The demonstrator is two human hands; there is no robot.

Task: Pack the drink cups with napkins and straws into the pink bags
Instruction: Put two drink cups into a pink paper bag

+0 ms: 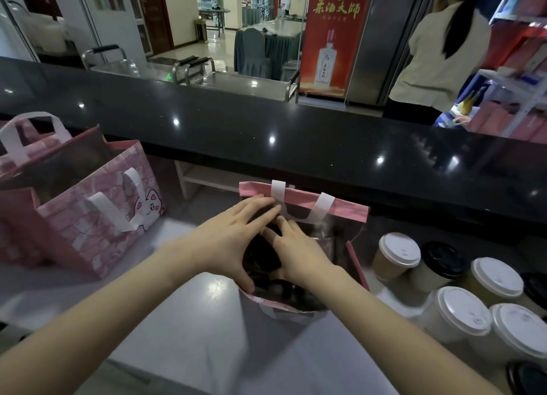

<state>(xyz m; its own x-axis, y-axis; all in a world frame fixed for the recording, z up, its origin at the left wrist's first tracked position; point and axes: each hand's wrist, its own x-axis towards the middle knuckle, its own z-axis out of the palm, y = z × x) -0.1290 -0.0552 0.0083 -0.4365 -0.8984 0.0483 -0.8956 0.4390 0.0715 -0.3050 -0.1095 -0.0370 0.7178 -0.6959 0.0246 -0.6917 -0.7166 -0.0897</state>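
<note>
The pink bag stands on the surface beside waiting drink cups, the left hand with its grip splayed to brace the mouth wide, while the right hand, grip flat and empty, seemingly settles dark lids inside.

Bare white counter left of the centre pink bag; lidded cups crowding its right, black ledge just behind.
</note>
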